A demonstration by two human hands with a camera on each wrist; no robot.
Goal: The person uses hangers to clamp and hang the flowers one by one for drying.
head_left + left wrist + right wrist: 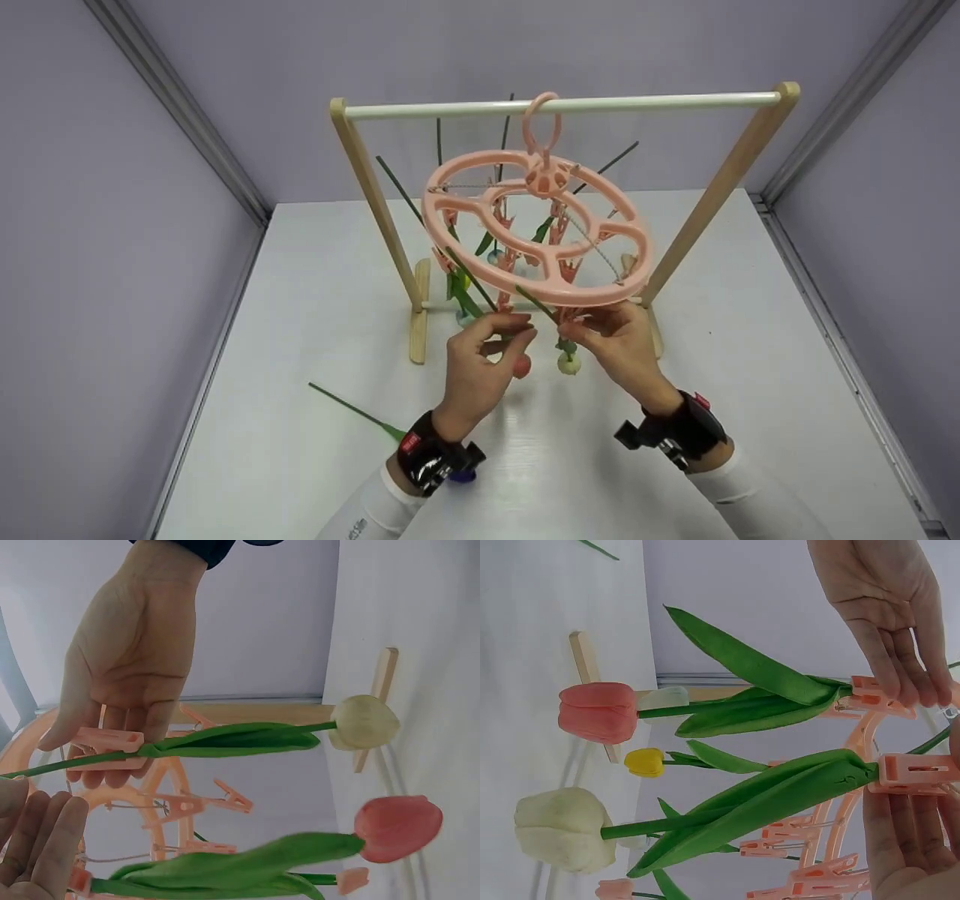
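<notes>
From my head camera, my left hand (480, 360) pinches a red tulip's stem (517, 330) under the pink peg hanger (536, 229); my right hand (619, 341) squeezes a peg (574, 315) holding a cream tulip (568, 364). One tulip (352, 409) remains on the worktop (300, 315).

Left wrist: cream tulip (364, 721) pegged, red tulip (396, 828) not yet.

Right wrist: several tulips already hang clipped.

**Two hands at the pegs, tulips on their sides**

The right hand (911, 836) at five o'clock has its fingers on a pink peg (917, 771) clamping the stem of a cream tulip (561, 829), whose bloom sits at eight o'clock. At one o'clock the left hand (885, 607) touches another peg (877, 696) holding a red tulip (598, 712). A yellow tulip (645, 762) lies between the two blooms. More pegs hang off the pink ring (832, 840).
</notes>
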